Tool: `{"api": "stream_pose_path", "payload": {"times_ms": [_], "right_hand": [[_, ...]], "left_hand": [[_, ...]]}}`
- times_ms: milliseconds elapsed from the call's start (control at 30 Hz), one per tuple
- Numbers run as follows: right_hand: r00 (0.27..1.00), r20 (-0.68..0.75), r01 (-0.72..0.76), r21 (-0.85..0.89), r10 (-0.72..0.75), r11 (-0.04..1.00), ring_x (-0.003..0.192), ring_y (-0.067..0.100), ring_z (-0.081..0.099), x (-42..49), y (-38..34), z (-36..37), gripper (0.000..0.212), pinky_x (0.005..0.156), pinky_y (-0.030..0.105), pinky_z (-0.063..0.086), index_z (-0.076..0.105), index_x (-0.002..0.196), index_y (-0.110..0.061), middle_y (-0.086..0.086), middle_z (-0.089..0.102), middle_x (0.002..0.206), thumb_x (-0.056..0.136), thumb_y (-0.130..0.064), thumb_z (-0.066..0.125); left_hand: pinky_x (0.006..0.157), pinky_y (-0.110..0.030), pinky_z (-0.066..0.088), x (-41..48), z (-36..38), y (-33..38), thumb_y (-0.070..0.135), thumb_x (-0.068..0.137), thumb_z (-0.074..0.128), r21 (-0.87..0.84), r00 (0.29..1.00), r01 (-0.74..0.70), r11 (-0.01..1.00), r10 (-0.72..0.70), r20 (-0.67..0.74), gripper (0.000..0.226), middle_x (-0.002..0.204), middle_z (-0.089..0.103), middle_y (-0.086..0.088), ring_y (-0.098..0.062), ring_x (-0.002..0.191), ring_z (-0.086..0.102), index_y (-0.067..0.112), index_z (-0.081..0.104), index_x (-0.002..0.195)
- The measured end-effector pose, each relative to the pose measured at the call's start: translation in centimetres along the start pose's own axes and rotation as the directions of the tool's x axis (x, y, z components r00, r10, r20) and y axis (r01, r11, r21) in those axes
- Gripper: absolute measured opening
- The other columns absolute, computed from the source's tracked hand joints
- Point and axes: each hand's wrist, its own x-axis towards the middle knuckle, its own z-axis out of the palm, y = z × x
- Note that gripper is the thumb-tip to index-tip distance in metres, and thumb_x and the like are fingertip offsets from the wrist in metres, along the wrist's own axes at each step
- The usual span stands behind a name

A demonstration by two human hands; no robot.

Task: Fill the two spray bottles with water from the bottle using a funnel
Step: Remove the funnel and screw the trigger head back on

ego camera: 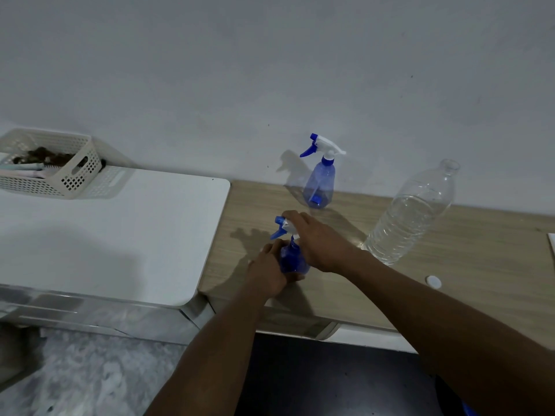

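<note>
A dark blue spray bottle [292, 259] stands near the left end of the wooden table [465, 253]. My left hand [270, 270] grips its body from the left. My right hand [318, 241] holds its white and blue trigger head [283, 226] from above. A second, paler blue spray bottle [319, 187] stands upright by the wall with its trigger head on. A large clear water bottle [411, 214], uncapped and partly full, stands to the right. Its white cap [434, 281] lies on the table in front of it. No funnel is in view.
A white surface [126, 235] adjoins the table on the left, with a white perforated basket [51, 163] holding dark items and brushes at its back. A white wall runs behind. A white object's edge [552, 244] shows at the far right.
</note>
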Motion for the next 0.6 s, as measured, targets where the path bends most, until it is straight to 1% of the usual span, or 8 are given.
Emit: {"api": "stream_pose_path", "payload": {"times_ms": [67,133,200,300,367,467,500,600], "right_hand": [[1.0,-0.014,-0.001,-0.011,0.0,1.0,0.099,0.017,0.057,-0.1,0.1,0.4,0.082,0.081,0.03,0.053,0.023,0.149,-0.024,0.008,0.051,0.131,0.085,-0.004,0.071],[1.0,-0.024,0.003,0.014,-0.003,1.0,0.096,0.016,0.056,-0.1,0.2,0.6,0.082,0.08,0.03,0.053,0.022,0.149,-0.024,0.009,0.05,0.131,0.085,-0.004,0.07],[1.0,-0.015,0.017,0.047,-0.016,0.999,0.095,0.018,0.058,-0.2,0.5,0.5,0.079,0.079,0.034,0.055,0.02,0.149,-0.026,0.01,0.049,0.131,0.088,-0.007,0.067],[0.999,0.006,0.032,0.007,-0.032,0.999,0.093,0.019,0.06,-0.1,0.9,0.6,0.085,0.077,0.035,0.057,0.017,0.146,-0.03,0.009,0.049,0.128,0.085,-0.007,0.07],[1.0,-0.013,0.012,0.001,-0.012,1.0,0.093,0.02,0.061,0.0,0.9,0.8,0.076,0.078,0.037,0.058,0.02,0.144,-0.03,0.009,0.05,0.128,0.089,-0.012,0.069],[0.999,-0.047,0.003,0.021,-0.002,1.0,0.094,0.022,0.06,0.1,1.0,0.8,0.052,0.08,0.038,0.055,0.028,0.135,-0.025,0.01,0.054,0.125,0.095,-0.024,0.061],[0.998,-0.057,0.011,0.029,-0.009,1.0,0.095,0.022,0.058,0.1,1.1,0.8,0.051,0.081,0.037,0.054,0.029,0.135,-0.024,0.011,0.054,0.125,0.095,-0.025,0.061],[0.997,-0.055,0.054,0.055,-0.051,0.997,0.105,0.022,0.056,0.1,1.2,0.7,0.062,0.086,0.035,0.051,0.027,0.141,-0.025,0.009,0.053,0.13,0.092,-0.02,0.065]], "left_hand": [[0.107,-0.054,0.044,-0.3,-0.2,0.4,0.059,0.058,0.087,0.013,1.0,-0.011,1.0,0.011,-0.014,0.094,0.144,0.047,0.004,-0.024,0.127,0.053,0.045,0.036,0.135],[0.106,-0.054,0.045,0.1,0.1,-0.2,0.065,0.051,0.085,-0.016,1.0,-0.011,1.0,0.01,-0.005,0.095,0.141,0.05,0.006,-0.022,0.124,0.055,0.049,0.036,0.131],[0.105,-0.054,0.046,0.8,0.5,-1.1,0.071,0.045,0.082,-0.025,1.0,-0.009,1.0,0.009,-0.005,0.095,0.135,0.055,0.008,-0.02,0.12,0.058,0.051,0.038,0.127],[0.105,-0.053,0.045,0.7,0.4,-0.8,0.075,0.047,0.075,0.014,1.0,-0.013,1.0,0.013,-0.004,0.096,0.133,0.057,0.007,-0.02,0.119,0.059,0.045,0.039,0.13],[0.106,-0.053,0.044,0.3,0.1,-0.4,0.072,0.048,0.076,0.031,1.0,-0.024,0.999,0.024,-0.003,0.094,0.134,0.055,0.006,-0.02,0.12,0.058,0.045,0.038,0.13],[0.105,-0.05,0.046,0.1,0.1,-0.3,0.057,0.059,0.083,0.059,1.0,-0.028,0.998,0.028,0.005,0.083,0.13,0.057,0.007,-0.02,0.117,0.059,0.043,0.04,0.129],[0.104,-0.05,0.047,0.3,0.2,-0.5,0.059,0.059,0.082,0.052,0.999,-0.034,0.998,0.034,0.006,0.082,0.129,0.058,0.008,-0.019,0.116,0.059,0.044,0.04,0.128],[0.106,-0.05,0.046,1.3,0.7,-1.6,0.072,0.047,0.079,0.011,1.0,-0.028,1.0,0.028,0.01,0.089,0.129,0.058,0.011,-0.017,0.117,0.06,0.053,0.038,0.125]]}}
